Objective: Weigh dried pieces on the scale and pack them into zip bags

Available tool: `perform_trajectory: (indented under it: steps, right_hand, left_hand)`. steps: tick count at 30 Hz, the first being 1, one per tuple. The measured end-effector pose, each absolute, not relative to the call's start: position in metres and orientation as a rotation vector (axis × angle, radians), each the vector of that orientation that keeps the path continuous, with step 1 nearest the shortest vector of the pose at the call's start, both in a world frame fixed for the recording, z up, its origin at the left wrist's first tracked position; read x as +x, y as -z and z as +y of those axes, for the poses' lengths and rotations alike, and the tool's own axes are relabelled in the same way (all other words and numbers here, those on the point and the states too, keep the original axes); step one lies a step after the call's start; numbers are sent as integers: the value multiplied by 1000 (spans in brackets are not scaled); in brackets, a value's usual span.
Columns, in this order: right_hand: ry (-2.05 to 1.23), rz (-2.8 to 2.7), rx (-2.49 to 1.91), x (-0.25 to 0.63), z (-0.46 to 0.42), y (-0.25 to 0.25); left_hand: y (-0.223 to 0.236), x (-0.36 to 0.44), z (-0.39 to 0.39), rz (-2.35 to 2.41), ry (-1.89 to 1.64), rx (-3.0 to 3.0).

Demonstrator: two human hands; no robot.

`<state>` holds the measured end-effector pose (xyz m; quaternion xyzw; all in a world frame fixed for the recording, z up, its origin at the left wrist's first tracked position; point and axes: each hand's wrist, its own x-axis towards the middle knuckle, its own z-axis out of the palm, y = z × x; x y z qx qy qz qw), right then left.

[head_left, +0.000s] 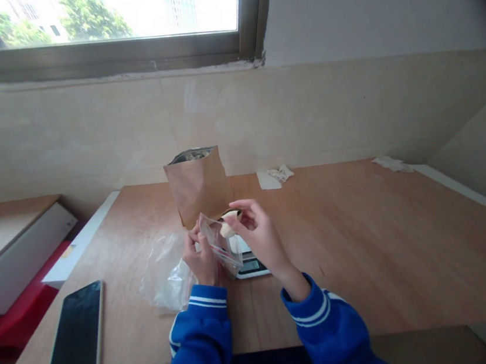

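My left hand (201, 257) is closed on the edge of a small clear zip bag (222, 249) with a red line near its mouth. Between the fingers and thumb of my right hand (258, 230) is a pale piece with a dark edge (229, 224); its kind is not clear. That piece is at the zip bag's mouth. Under and behind the bag sits a small white digital scale (253, 268), its platform partly hidden and its display too small to read. Just beyond my hands stands an open brown paper bag (197, 189) with a silvery lining.
Crumpled clear plastic bags (168, 277) lie left of my left hand. A phone (72, 338) with a white cable rests at the table's front left edge. White paper and a crumpled tissue (281, 173) lie at the back; another tissue (394, 164) is far right.
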<state>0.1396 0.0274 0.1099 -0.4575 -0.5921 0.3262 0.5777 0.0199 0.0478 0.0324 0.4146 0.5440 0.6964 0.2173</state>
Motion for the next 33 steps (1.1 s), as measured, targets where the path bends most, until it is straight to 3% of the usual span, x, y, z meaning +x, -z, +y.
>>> perform_trajectory:
  steps: [10, 18, 26, 33]
  right_hand:
    - [-254, -1797, -1277, 159, 68, -45]
    - [-177, -1978, -1419, 178, 73, -23]
    - [-627, -1493, -1262, 161, 52, -80]
    - [-878, -1510, -1094, 121, 50, -97]
  left_hand:
    - [-30, 17, 49, 1441, -1971, 993]
    - [-35, 20, 46, 1422, -1940, 1017]
    - [-35, 22, 47, 1368, -1958, 1002]
    - [-30, 20, 49, 1316, -1985, 958]
